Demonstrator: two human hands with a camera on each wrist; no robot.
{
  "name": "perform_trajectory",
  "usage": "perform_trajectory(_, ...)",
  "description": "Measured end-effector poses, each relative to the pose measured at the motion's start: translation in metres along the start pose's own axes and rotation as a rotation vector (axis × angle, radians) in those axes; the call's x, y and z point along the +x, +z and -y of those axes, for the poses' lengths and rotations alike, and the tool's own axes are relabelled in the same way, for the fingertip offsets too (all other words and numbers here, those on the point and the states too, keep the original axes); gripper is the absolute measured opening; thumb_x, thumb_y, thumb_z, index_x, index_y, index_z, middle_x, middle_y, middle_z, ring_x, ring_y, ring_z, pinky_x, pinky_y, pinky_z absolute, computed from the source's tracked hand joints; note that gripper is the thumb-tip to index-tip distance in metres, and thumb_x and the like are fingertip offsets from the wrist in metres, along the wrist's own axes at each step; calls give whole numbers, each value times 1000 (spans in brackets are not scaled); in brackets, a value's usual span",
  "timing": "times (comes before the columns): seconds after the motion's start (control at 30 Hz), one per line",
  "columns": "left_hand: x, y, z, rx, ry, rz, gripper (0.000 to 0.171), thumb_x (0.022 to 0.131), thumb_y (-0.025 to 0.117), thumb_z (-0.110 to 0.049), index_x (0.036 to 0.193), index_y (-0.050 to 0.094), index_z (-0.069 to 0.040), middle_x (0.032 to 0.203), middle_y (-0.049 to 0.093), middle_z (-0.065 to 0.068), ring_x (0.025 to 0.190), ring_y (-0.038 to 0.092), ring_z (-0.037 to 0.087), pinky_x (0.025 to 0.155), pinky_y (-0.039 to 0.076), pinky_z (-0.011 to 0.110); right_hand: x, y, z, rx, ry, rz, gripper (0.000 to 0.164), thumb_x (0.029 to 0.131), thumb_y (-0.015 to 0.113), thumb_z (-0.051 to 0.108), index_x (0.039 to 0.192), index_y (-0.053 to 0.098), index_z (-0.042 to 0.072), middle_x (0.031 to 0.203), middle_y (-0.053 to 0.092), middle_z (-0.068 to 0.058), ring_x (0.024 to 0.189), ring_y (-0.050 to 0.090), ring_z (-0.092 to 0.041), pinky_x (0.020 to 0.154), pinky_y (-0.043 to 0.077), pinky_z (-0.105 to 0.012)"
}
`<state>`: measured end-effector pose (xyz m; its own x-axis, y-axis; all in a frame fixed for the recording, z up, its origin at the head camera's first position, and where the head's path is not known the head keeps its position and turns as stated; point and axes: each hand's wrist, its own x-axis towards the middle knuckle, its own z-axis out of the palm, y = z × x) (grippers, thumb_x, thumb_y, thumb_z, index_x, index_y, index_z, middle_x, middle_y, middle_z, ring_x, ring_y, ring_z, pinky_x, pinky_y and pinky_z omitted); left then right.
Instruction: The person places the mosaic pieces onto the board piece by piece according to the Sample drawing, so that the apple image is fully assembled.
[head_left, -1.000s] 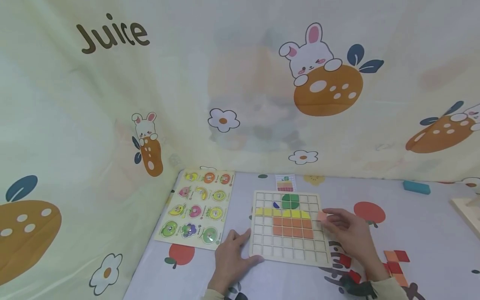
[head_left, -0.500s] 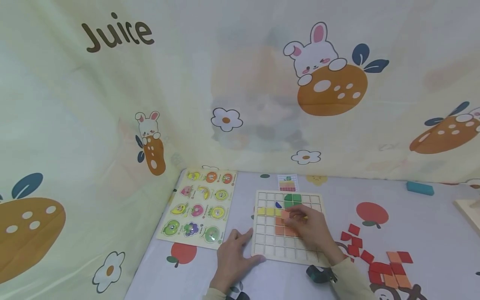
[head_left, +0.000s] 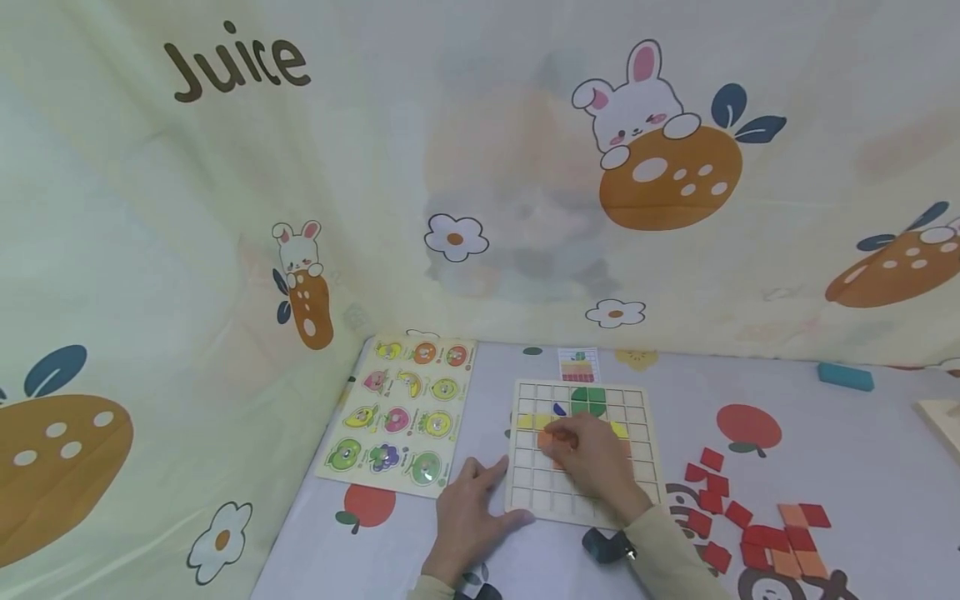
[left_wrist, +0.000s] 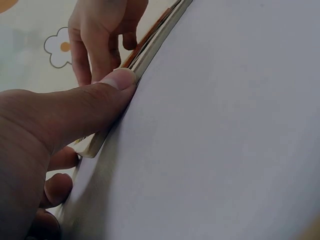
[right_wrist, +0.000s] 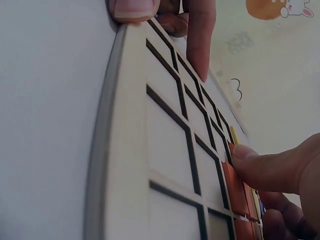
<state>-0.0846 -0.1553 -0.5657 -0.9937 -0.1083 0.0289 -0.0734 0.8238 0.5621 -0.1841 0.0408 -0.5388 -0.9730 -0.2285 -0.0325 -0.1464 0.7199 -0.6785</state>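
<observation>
A wooden grid board (head_left: 528,493) lies on the table, filled in part with green, yellow and orange pieces. My left hand (head_left: 468,518) holds its near left corner, thumb on the near edge (left_wrist: 117,80) and index finger at the left side. My right hand (head_left: 600,462) is over the middle of the board, pinching an orange square tile (head_left: 543,439) at the left of the orange block, just below the yellow row (head_left: 528,421). In the right wrist view its thumb touches an orange tile (right_wrist: 233,148). The hand hides part of the orange block.
Loose red and orange tiles (head_left: 765,536) lie right of the board. A fruit puzzle board (head_left: 352,429) is at the left, a small picture card (head_left: 577,364) behind the grid. A teal block (head_left: 845,376) and a wooden board's corner (head_left: 941,421) are at the right.
My right hand has carried the orange tile leftward from the board's right edge to the left of the orange block. My left hand has stayed at the corner.
</observation>
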Motion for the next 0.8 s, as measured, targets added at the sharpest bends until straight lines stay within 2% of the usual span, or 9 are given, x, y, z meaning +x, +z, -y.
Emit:
perform_trajectory(0.27,0,0,1,8,6,-3,88,70,91,-65,146,66,-28,91,41,-12,75,36,5,64,30,19,0,2,2,0,21,-5,36,88,87,25,122,78,18,115,69,-2,95,60,-18,80,50,-35)
perform_trajectory(0.5,-1,0,0,18,7,-21,88,70,91,-65,145,66,-28,90,40,-11,75,35,5,64,29,20,2,1,3,-15,23,-39,19,91,84,32,107,82,21,102,68,2,89,57,-17,76,44,-34)
perform_trajectory(0.8,-1,2,-1,22,1,-24,87,69,91,-65,144,67,-27,89,40,-11,75,35,5,64,29,20,1,3,4,-44,9,-52,15,89,86,28,103,83,21,99,69,3,88,59,-15,78,48,-35)
